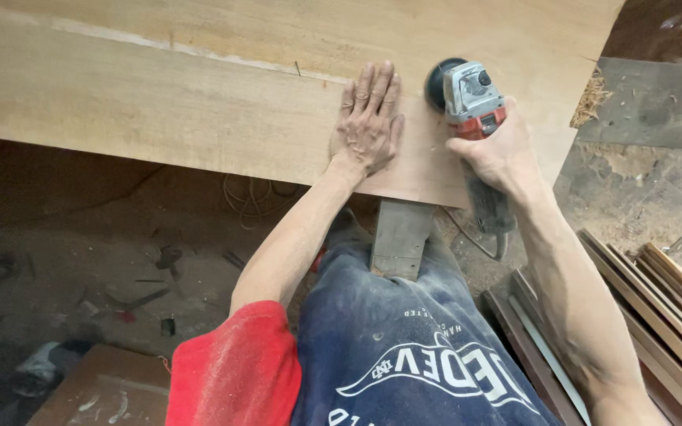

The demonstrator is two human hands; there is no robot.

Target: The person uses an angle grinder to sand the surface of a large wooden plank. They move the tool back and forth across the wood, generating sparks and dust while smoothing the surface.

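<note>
Here your right hand [499, 154] is closed around the grinder [474, 110], its long axis running away from you, black disc end forward on the wooden board [159, 102]. Your left hand [367, 126] lies open, fingers extended flat on the board, just beside the grinder.

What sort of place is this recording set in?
Most likely a rough woodworking shop. The left hand lies flat on a large wooden board while the right hand grips a grey and red angle grinder. Wood shavings lie on the dirt floor, with stacked timber strips alongside.
</note>
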